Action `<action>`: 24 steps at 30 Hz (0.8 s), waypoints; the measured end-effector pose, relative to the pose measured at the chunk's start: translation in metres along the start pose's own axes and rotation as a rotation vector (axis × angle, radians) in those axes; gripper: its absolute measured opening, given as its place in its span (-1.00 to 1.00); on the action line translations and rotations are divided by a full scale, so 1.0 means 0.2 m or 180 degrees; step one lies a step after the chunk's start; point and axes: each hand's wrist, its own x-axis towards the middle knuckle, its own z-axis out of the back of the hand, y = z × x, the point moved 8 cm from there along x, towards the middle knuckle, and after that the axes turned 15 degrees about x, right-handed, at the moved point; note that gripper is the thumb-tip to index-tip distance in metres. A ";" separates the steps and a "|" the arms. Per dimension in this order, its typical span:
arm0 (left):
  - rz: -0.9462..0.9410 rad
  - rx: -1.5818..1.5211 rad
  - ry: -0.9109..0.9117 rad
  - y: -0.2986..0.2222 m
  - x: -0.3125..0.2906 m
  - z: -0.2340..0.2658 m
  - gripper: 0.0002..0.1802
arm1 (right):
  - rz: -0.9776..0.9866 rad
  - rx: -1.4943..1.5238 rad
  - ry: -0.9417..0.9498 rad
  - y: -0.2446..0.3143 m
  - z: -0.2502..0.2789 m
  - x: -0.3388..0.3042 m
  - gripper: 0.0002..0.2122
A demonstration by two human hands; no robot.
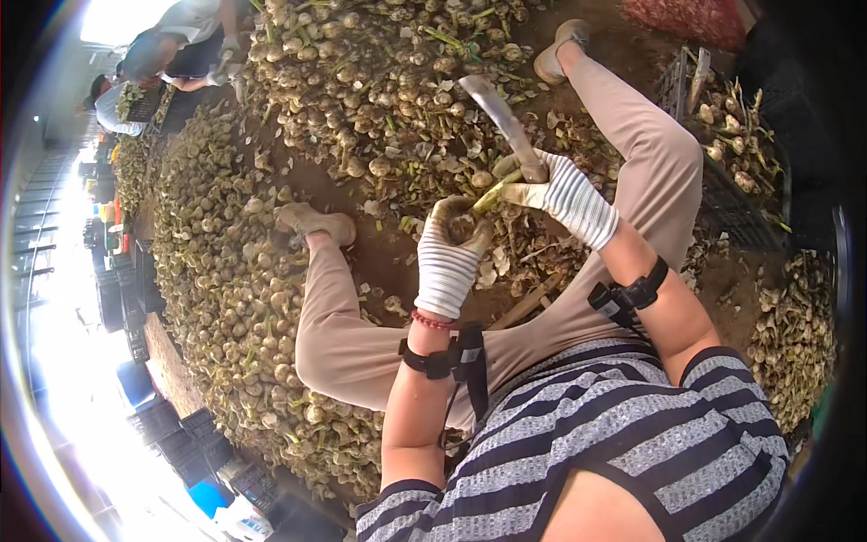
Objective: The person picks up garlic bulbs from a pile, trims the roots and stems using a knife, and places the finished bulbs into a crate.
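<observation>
My left hand [452,248], in a striped white work glove soiled at the fingertips, is closed around a garlic bulb, mostly hidden by the fingers. Its green stem [496,191] sticks out to the right, toward my other glove. My right hand [564,199], gloved alike, grips a curved knife [502,116] by its lower end. The blade rises away from me to the upper left. Thumb and fingers of this hand are right at the stem; whether they pinch it I cannot tell. Both hands are between my spread knees, above scattered peelings [492,266].
Heaped garlic [370,72] lies ahead, with another large heap [244,298] at left. A black crate [741,194] holding garlic stands right, near a red mesh sack [686,18]. Another gloved person [190,45] works far left. More crates [190,443] line the left side.
</observation>
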 end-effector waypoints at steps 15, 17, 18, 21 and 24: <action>-0.0468 0.1326 -0.2584 -0.34 -0.13 0.69 -0.67 | -0.0623 -0.1912 -0.0660 -0.40 0.26 0.05 -0.73; 0.1125 0.2595 -0.3584 -0.38 -0.33 1.22 -0.63 | -0.1223 -0.1989 -0.0912 -0.40 0.36 0.02 -0.72; 0.1298 0.2590 -0.4204 -0.44 -0.42 1.29 -0.57 | -0.0988 -0.1634 -0.1171 -0.40 0.37 0.01 -0.69; 0.0842 0.2842 -0.3374 -0.26 -0.15 1.06 -0.54 | -0.1249 -0.1285 -0.1211 -0.55 0.39 0.08 -0.62; 0.0412 0.1258 -0.0834 0.22 0.29 0.41 -0.67 | -0.1297 -0.1089 -0.1037 -0.47 0.33 0.10 -0.63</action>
